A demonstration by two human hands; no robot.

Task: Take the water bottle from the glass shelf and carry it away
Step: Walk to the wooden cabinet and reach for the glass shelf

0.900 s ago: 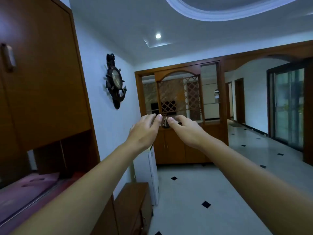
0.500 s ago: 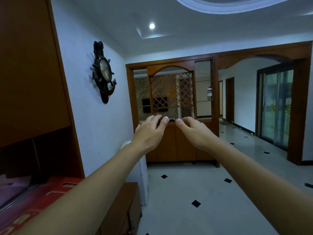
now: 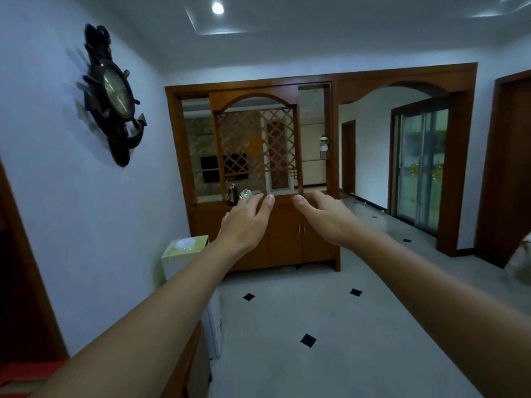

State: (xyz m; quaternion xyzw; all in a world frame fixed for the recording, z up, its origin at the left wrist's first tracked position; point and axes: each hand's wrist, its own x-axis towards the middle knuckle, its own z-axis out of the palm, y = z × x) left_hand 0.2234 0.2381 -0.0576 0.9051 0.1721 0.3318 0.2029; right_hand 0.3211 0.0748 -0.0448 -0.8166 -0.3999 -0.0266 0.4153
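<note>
The water bottle (image 3: pixel 324 146), clear with a white cap, stands on a glass shelf (image 3: pixel 313 160) in the right bay of the wooden partition cabinet (image 3: pixel 287 242) across the room. My left hand (image 3: pixel 247 218) and my right hand (image 3: pixel 323 216) are stretched out in front of me, fingers apart, palms down, holding nothing. Both hands are far from the bottle, which appears above and slightly right of my right hand.
A ship-wheel clock (image 3: pixel 113 93) hangs on the left wall. A white appliance with a box on top (image 3: pixel 186 254) stands by that wall, with a low wooden bench (image 3: pixel 186 366) nearer me. The tiled floor (image 3: pixel 316 326) runs toward the cabinet. An archway and glass doors (image 3: pixel 419 165) lie to the right.
The view has moved closer to the cabinet and tilted down. My hands have drifted apart a little and stay empty.
</note>
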